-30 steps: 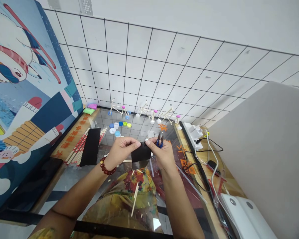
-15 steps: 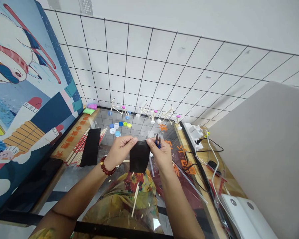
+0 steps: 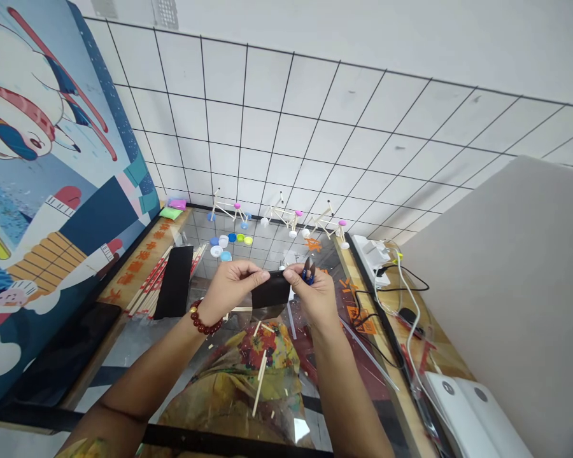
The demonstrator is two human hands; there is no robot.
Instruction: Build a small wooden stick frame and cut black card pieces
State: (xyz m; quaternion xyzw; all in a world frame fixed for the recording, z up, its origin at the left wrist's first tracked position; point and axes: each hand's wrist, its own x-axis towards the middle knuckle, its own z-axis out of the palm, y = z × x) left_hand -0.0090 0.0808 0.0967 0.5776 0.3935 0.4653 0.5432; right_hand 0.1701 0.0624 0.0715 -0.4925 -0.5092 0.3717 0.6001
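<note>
Between my two hands hangs a small black sheet [image 3: 270, 292], pinched along its upper edge. My left hand [image 3: 236, 286], with a red bead bracelet [image 3: 205, 318] on the wrist, grips the upper left corner between thumb and fingers. My right hand [image 3: 315, 292] pinches the upper right corner. Tucked in the right hand's fingers is also a blue-handled cutting tool [image 3: 308, 272], its dark jaws pointing up. Short light sticks [image 3: 259, 385] lie on the glass tabletop below the sheet.
A second black sheet [image 3: 174, 283] lies over red-wrapped chopsticks [image 3: 146, 286] at left. Bottle caps [image 3: 216, 252] sit beyond my hands. Three stick models with cap wheels [image 3: 281, 213] stand by the tiled wall. Cables [image 3: 413, 318] and a power strip [image 3: 370, 251] are right; a dark tablet [image 3: 67, 356] is left.
The black sheet has tilted, so it looks shorter and its lower edge sits higher. Both hands have shifted slightly to the right, still pinching it. Short sticks beneath now show.
</note>
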